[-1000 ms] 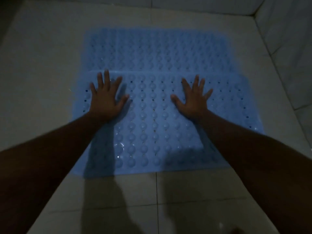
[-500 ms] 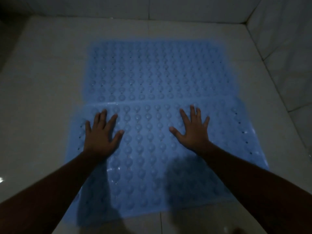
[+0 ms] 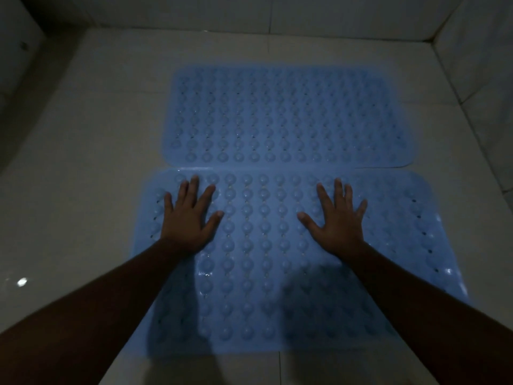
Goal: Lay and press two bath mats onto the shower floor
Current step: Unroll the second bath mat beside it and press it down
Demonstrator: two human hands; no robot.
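Bare tile floor (image 3: 97, 168) left; wall (image 3: 477, 65) close right.

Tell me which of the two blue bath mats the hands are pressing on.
The near bath mat: the left hand and right hand lie flat on it. The far bath mat, nearer the wall, is untouched.

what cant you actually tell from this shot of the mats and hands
- Head view: whether the near mat is stuck down; its underside is hidden.
- Its surface under the left hand, the right hand and both forearms is covered.
- Its near edge is lost in shadow.
- Far mat: dim and blurred, so the pattern's detail is unclear.
- How hard the hands press.
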